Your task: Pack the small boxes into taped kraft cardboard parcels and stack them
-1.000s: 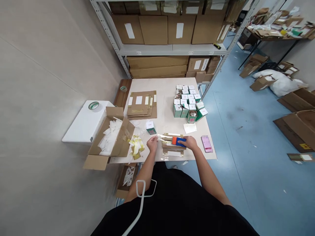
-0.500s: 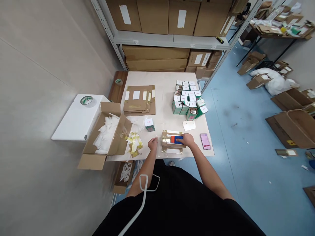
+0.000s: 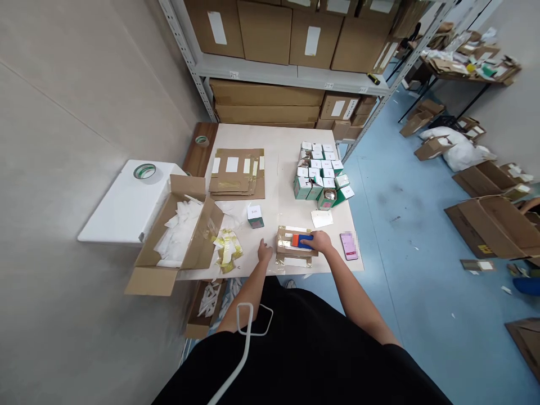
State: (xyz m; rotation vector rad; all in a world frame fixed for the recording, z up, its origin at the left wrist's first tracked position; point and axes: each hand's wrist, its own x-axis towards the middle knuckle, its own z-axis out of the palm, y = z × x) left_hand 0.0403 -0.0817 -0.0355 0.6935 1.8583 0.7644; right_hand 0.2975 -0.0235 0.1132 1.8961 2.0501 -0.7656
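My right hand (image 3: 322, 241) is closed around a blue-and-orange hand tool (image 3: 301, 241), its exact kind too small to make out. The tool rests on a flattened piece of brown cardboard (image 3: 283, 247) with white labels and shiny tape, near the table's front edge. Left of the cardboard, my left hand (image 3: 265, 252) is just above the table with fingers apart and nothing visible in it. A small white-topped green box (image 3: 255, 216) stands beyond that hand. Crumpled yellowish tape and label scraps (image 3: 228, 249) lie to its left.
Several green-and-white boxes (image 3: 320, 171) stand grouped at the table's back right. Flat cardboard (image 3: 237, 173) lies at the back left. An open carton (image 3: 172, 283) with white scraps adjoins the left edge. A phone (image 3: 349, 246) and white card (image 3: 322, 218) lie right. Shelving (image 3: 270, 66) stands behind.
My left hand has gone from a pinch beside the cardboard to fingers apart, a little lower. My right hand keeps its grip on the tool, nearly unmoved. The camera view has shifted slightly.
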